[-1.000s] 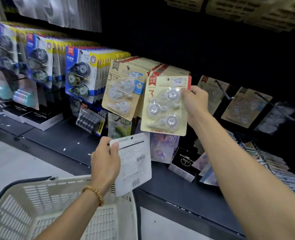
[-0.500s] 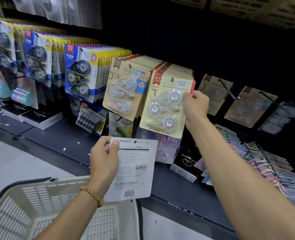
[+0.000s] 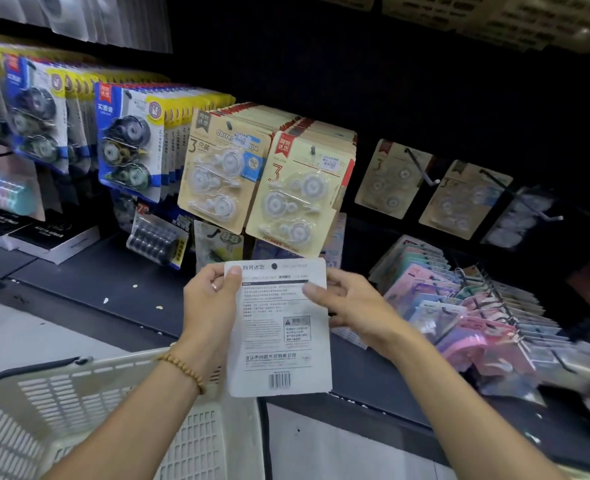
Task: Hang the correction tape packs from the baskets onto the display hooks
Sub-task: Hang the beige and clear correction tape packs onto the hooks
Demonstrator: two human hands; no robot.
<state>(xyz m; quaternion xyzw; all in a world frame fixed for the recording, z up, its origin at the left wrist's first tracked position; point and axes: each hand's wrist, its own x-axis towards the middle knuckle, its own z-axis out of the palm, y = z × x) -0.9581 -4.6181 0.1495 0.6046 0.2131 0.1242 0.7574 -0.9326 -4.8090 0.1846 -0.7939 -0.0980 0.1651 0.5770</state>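
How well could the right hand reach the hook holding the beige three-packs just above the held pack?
Probably yes. The right hand holds the white-backed pack just below that hook, with open air between; the hook looks nearly full, though.

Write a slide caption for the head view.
Both hands hold a pack back-side up below full hooks.

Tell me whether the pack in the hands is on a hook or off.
Off. The white-backed pack is below the hanging rows, held by the left hand and right hand, printed back facing the camera.
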